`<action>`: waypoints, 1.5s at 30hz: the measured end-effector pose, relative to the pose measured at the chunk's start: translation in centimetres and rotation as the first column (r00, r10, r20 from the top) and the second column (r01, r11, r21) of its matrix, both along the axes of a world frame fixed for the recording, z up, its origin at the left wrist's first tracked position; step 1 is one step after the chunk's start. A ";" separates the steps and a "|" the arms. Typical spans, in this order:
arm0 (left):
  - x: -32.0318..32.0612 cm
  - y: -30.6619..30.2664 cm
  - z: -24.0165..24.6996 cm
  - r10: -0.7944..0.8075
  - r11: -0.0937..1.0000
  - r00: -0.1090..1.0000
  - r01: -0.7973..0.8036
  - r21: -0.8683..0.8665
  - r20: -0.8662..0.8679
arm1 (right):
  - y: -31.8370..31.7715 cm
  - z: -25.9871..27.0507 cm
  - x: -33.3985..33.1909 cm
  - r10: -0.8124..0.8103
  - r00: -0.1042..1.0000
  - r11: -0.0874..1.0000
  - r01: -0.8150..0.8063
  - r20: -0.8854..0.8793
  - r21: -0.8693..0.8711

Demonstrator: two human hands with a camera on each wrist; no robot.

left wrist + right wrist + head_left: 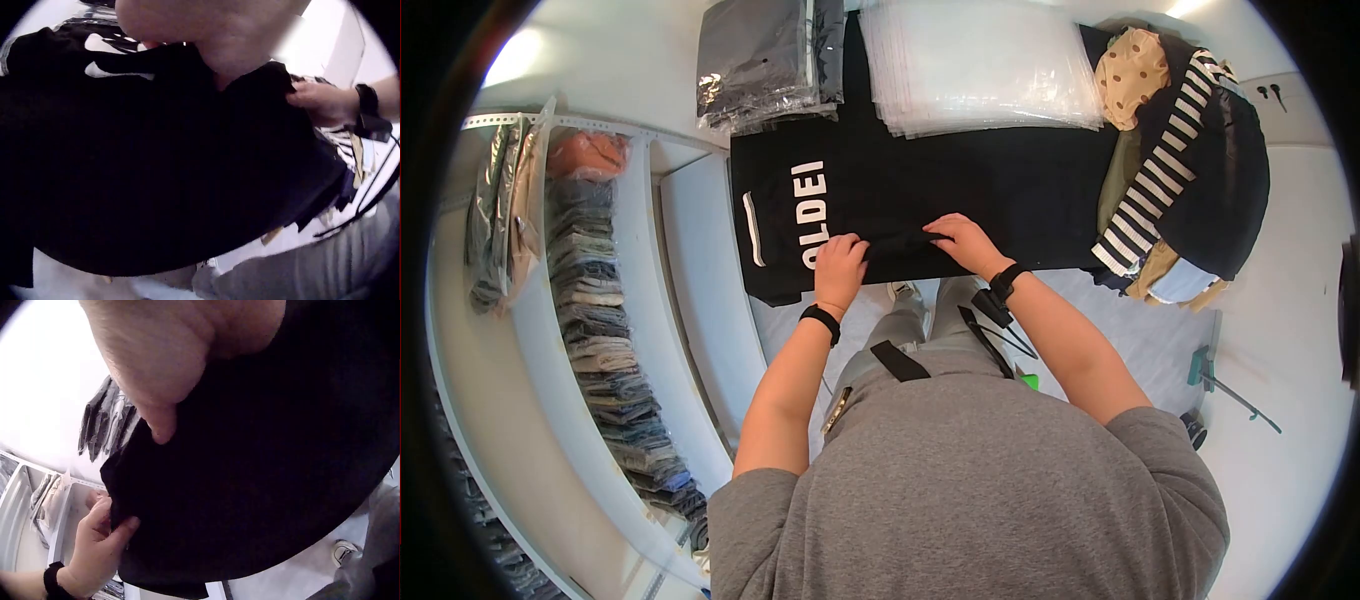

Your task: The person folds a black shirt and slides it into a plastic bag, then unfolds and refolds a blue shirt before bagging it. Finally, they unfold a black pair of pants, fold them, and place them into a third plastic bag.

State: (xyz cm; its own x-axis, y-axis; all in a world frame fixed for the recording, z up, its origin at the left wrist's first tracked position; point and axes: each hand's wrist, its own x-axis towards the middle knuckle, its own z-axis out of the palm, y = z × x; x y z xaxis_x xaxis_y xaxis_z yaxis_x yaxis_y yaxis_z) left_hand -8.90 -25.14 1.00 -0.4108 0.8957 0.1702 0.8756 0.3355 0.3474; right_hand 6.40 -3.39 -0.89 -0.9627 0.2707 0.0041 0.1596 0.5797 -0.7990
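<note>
A black garment (880, 215) with white block letters lies spread in front of the person, its near edge at their waist. The left hand (840, 270) pinches a raised fold just beside the lettering; the right wrist view shows this left hand (94, 544) with its thumb on the near side of the cloth. A short way to the right, the right hand (965, 245) grips the same fold. In the left wrist view, that right hand (322, 103) holds the lifted cloth, its fingers partly hidden behind it.
Clear plastic bags (985, 65) are stacked at the back, beside bagged dark clothes (765, 65). A pile with a striped cloth (1155, 170) sits at the right end. Shelves at left hold folded bagged clothes (595, 330). A green-headed tool (1200, 368) stands low right.
</note>
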 end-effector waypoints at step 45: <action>2.3 4.4 -0.4 -0.120 0.950 0.986 0.147 -0.274 0.111 | 11.7 -0.7 12.2 -0.856 0.322 -0.161 0.578 0.405 -0.800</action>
State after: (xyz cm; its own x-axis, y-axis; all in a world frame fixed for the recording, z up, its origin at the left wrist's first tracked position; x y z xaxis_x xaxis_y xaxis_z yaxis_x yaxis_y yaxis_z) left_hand -6.63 -20.75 0.60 -0.2860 0.9496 -0.1284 0.8879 0.3130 0.3371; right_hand 18.59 8.31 -1.64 -0.1505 0.7823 -0.6044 -0.2126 -0.6227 -0.7530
